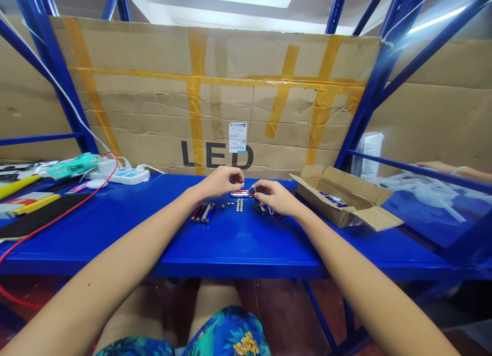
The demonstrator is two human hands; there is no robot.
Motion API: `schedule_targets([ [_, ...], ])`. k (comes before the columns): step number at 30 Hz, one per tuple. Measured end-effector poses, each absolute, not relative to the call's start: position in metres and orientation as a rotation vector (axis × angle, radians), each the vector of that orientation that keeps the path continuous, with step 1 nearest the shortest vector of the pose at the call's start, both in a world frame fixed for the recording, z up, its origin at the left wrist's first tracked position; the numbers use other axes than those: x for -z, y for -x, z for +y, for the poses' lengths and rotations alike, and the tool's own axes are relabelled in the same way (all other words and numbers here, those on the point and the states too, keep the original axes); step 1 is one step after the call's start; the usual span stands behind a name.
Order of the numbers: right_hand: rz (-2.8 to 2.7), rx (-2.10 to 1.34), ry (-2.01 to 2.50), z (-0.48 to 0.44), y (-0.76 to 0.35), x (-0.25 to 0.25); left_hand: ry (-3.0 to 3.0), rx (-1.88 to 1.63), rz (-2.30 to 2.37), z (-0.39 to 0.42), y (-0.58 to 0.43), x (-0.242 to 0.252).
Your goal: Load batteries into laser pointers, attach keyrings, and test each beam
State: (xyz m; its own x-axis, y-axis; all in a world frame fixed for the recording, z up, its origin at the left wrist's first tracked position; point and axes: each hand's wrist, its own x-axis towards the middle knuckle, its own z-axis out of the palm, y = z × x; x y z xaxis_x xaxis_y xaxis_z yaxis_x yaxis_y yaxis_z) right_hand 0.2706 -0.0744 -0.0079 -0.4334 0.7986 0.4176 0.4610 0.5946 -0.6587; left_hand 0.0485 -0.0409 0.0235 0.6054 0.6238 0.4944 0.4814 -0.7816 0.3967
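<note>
On the blue table [154,243], my left hand [225,182] is curled, its fingertips over the left end of some slim metallic tubes [240,193]. What it may hold is too small to tell. My right hand [273,196] pinches something small and dark at the right end of those tubes. Beneath my right hand lie coloured carabiner clips [261,210]. Several small silver button-like pieces [240,205] stand in rows between the hands. Left of them, several red, silver and blue tubes [203,213] lie side by side.
An open cardboard box [346,217] with shiny items stands at the right. On the left are a white power strip [128,175], a red cable [77,208] and a black flat object [42,217]. Behind rises a large taped cardboard panel [154,110]. Another person's arm [453,170] shows at far right.
</note>
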Motion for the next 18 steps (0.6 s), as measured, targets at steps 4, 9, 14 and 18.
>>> schedule_targets([
  [4, -2.106, -0.563, 0.993, -0.074, -0.271, 0.007, -2.633, -1.019, 0.741, -0.055, -0.062, -0.023],
  [9, -2.123, -0.526, 0.977, -0.076, -0.27, 0.005, -2.634, -1.108, 0.714, -0.054, -0.064, -0.021],
  [14, -2.13, -0.513, 0.952, -0.076, -0.27, 0.006, -2.701, -1.097, 0.626, -0.055, -0.067, -0.02],
  [18, -2.123, -0.508, 0.95, -0.073, -0.272, 0.007, -2.768, -1.052, 0.62, -0.059, -0.067, -0.021],
])
